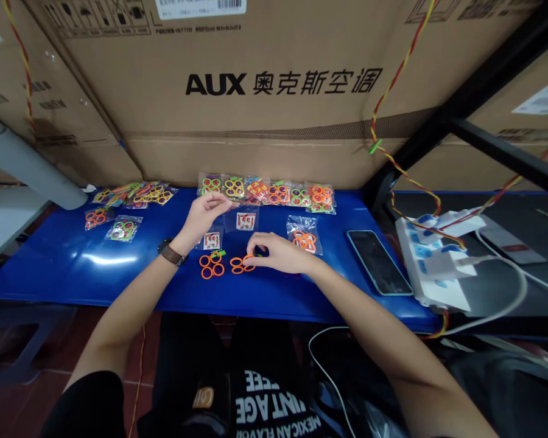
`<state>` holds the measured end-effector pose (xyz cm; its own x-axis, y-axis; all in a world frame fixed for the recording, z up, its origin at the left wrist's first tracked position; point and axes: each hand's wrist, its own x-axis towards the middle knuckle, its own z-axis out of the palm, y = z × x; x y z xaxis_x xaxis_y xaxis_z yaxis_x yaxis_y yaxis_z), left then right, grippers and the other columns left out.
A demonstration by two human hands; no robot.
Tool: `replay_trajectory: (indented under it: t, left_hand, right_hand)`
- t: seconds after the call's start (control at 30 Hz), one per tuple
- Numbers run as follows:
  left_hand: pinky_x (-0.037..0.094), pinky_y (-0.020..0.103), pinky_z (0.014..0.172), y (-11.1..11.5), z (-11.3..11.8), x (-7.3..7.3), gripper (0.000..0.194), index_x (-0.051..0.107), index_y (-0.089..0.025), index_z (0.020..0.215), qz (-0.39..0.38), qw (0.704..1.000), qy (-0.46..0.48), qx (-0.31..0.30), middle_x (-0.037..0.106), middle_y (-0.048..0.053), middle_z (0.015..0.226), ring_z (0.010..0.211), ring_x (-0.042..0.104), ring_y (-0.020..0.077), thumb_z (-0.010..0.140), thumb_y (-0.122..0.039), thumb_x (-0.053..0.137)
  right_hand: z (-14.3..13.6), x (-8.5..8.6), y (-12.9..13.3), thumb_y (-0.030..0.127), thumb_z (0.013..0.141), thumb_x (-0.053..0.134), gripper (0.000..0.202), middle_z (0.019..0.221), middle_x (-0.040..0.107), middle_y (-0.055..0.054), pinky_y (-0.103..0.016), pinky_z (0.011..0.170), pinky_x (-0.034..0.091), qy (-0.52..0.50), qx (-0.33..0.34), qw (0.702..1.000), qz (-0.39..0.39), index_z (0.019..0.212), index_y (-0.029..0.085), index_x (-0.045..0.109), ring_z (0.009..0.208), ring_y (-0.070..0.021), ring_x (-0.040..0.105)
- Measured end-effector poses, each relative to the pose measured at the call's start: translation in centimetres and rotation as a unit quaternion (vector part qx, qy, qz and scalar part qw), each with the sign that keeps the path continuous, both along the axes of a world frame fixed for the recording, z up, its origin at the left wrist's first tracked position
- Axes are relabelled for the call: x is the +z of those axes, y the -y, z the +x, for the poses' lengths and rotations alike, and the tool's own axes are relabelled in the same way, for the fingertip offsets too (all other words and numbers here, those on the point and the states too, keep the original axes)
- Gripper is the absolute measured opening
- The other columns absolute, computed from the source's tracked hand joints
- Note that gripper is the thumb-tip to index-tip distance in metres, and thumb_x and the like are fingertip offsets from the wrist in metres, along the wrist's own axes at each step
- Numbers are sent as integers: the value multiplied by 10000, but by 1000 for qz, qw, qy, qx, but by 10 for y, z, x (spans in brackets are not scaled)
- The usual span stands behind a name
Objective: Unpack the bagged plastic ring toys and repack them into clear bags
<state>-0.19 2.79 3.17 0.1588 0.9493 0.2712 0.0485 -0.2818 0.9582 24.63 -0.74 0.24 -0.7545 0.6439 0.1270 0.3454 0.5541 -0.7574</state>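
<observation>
Orange ring cluster (243,265), one, over the blue tabletop (274,299), gripped between thumb and curled fingers of the right hand (278,252); clear bag (231,222) with printed card (245,221), one, its upper edge pinched in the nearly closed fingertips of the left hand (205,216); second orange cluster (211,266), one, lying just beside the first.

A black short-sleeved shirt (91,401) bears white lettering (271,407), and the watchstrap (175,253) is brown.

I can pass between the phone (380,263) and the bagged rings (304,239); right of the phone, a power strip (415,267) blocks me.
</observation>
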Motion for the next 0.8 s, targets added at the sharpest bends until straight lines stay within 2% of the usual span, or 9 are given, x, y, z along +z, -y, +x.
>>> replay_trajectory:
  t: [0.07,0.13,0.3,0.37,0.47,0.57,0.67,0.8]
  left_hand:
    - [575,424,1018,5,2,-4,192,651,-208,932,-50,995,86,7,815,81,1003,1020,785,230,897,-349,777]
    - [593,406,988,10,5,-8,197,627,-210,923,-87,988,126,9,817,71,992,997,796,225,899,-333,779]
    - [609,428,989,19,10,-12,215,699,-192,1044,-135,983,126,-16,822,110,1125,1068,796,257,926,-356,773]
    - [611,443,998,22,13,-13,246,727,-186,1083,-144,983,113,-14,820,119,1152,1101,789,270,936,-380,764]
    - [624,447,974,25,17,-18,249,707,-186,1002,-126,983,129,24,822,120,1126,1074,797,275,940,-420,766]
    - [626,441,971,28,22,-22,262,637,-204,959,-56,980,168,92,818,110,1119,1028,808,260,957,-437,755]
    - [629,428,958,33,27,-22,272,600,-215,983,-40,981,166,94,819,98,1077,997,811,250,963,-443,747]
    - [636,409,912,38,32,-24,267,661,-201,1020,-72,990,115,34,818,81,1016,938,803,234,956,-447,740]
  right_hand:
    - [1,2,-1,606,949,711,383,898,748,-16,-332,761,485,-24,20,997,-73,915,226,740,793,-177,632]
    - [3,5,0,593,941,724,372,856,758,-7,-315,716,500,-49,38,988,-140,920,222,754,751,-161,642]
    - [9,15,6,524,954,739,316,762,750,-1,-282,648,555,-127,38,959,-252,943,209,768,667,-131,681]
    - [13,19,8,488,973,730,291,790,768,-20,-266,624,572,-150,54,948,-277,974,201,779,684,-132,716]
    - [21,22,9,441,960,763,244,939,788,-52,-235,561,579,-179,103,932,-297,997,203,797,689,-124,740]
    - [27,23,7,435,947,783,236,957,773,-47,-217,508,567,-191,134,922,-311,988,205,812,579,-85,691]
    - [24,19,5,467,940,787,256,917,766,-37,-252,563,609,-222,80,931,-280,961,214,820,581,-92,687]
    - [9,7,4,498,939,773,244,1025,798,-40,-361,752,680,-289,-97,938,-165,1019,274,828,786,-161,757]
